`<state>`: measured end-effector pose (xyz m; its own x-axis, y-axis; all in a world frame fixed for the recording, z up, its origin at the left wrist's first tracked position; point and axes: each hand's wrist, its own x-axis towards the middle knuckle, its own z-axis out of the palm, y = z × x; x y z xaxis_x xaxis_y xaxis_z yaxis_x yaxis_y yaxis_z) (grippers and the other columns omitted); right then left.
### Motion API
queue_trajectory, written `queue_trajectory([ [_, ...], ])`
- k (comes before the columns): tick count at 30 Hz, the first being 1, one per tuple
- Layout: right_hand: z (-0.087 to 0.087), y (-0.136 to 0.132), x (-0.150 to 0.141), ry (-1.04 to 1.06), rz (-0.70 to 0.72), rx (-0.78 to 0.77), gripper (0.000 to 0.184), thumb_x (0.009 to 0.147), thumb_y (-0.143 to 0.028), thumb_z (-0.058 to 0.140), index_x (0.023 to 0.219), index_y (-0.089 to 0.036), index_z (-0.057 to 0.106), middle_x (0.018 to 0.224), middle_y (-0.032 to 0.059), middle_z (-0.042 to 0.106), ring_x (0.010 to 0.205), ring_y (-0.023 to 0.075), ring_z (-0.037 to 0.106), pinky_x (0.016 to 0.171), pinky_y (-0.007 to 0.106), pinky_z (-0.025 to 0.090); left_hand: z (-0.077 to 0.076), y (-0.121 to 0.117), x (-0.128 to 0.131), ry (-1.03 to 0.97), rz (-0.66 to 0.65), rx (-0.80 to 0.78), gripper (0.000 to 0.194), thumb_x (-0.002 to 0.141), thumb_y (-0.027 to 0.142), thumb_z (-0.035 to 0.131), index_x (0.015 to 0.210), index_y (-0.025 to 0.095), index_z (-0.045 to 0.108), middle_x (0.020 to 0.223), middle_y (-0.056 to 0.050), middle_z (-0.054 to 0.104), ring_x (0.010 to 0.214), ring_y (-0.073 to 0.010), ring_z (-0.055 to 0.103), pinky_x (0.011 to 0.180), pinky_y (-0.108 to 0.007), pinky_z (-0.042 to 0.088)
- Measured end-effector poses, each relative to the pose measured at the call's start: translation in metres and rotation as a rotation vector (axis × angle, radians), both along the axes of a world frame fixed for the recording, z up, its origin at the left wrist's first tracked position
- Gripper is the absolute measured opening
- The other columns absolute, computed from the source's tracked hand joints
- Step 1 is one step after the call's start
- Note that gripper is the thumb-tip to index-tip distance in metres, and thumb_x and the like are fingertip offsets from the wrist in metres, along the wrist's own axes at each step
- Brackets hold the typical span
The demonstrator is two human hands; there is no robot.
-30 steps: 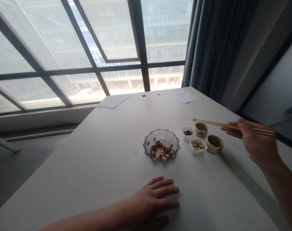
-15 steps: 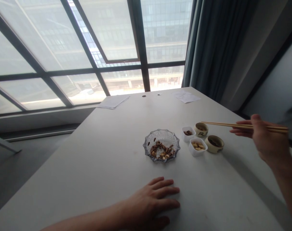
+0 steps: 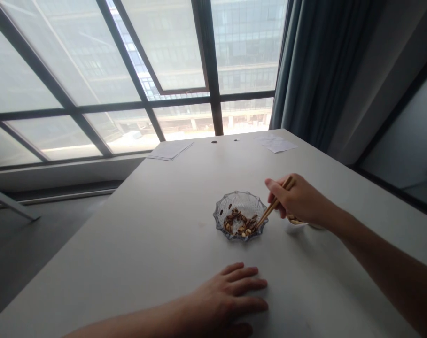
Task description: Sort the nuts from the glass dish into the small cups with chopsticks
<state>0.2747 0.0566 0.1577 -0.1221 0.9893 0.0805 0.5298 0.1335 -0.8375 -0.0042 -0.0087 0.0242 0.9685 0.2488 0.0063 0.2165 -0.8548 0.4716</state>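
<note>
While a large window [image 3: 72, 70] fills the far side, a pale table [image 3: 128, 244] stretches below it. The left hand [image 3: 227, 293] lies flat on the table, fingers spread. The right hand [image 3: 298, 199], fingers pinching wooden chopsticks [image 3: 273, 206], holds their tips at the rim of a scalloped glass dish [image 3: 239, 199] of mixed nuts [image 3: 238, 223], near a partly hidden white tub [image 3: 295, 224].
</note>
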Motion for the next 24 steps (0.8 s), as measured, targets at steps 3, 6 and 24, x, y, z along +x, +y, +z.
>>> queue_trajectory([
  [3,-0.006,0.010,-0.024,0.000,0.060,-0.041,0.057,0.104,-0.057,0.058,0.066,-0.015,0.070,0.049,0.0057,0.067,0.041,0.0153,0.062,0.042,0.022,0.043,-0.001,0.001,0.000,-0.004,-0.007,0.003,0.048,0.106,0.043,0.060,0.151,0.029,0.054,0.169,-0.003,0.047,0.160,-0.0309,0.036,0.134,-0.051,0.024],
  [6,-0.011,0.016,-0.037,0.031,0.100,-0.028,0.054,0.105,-0.055,0.059,0.070,-0.015,0.070,0.053,0.0070,0.070,0.045,0.0169,0.066,0.045,0.023,0.047,-0.001,0.002,0.000,0.010,-0.012,0.006,0.047,0.108,0.045,0.057,0.151,0.028,0.055,0.170,-0.003,0.045,0.161,-0.0305,0.035,0.134,-0.051,0.024],
  [24,0.003,-0.002,-0.006,-0.058,0.311,-0.111,0.042,0.097,-0.057,0.073,0.095,-0.018,0.086,0.085,0.0070,0.083,0.080,0.0241,0.078,0.070,0.031,0.060,0.003,0.001,0.001,-0.006,0.000,-0.024,0.047,0.106,0.042,0.061,0.151,0.030,0.055,0.167,-0.005,0.048,0.160,-0.0315,0.037,0.134,-0.052,0.025],
])
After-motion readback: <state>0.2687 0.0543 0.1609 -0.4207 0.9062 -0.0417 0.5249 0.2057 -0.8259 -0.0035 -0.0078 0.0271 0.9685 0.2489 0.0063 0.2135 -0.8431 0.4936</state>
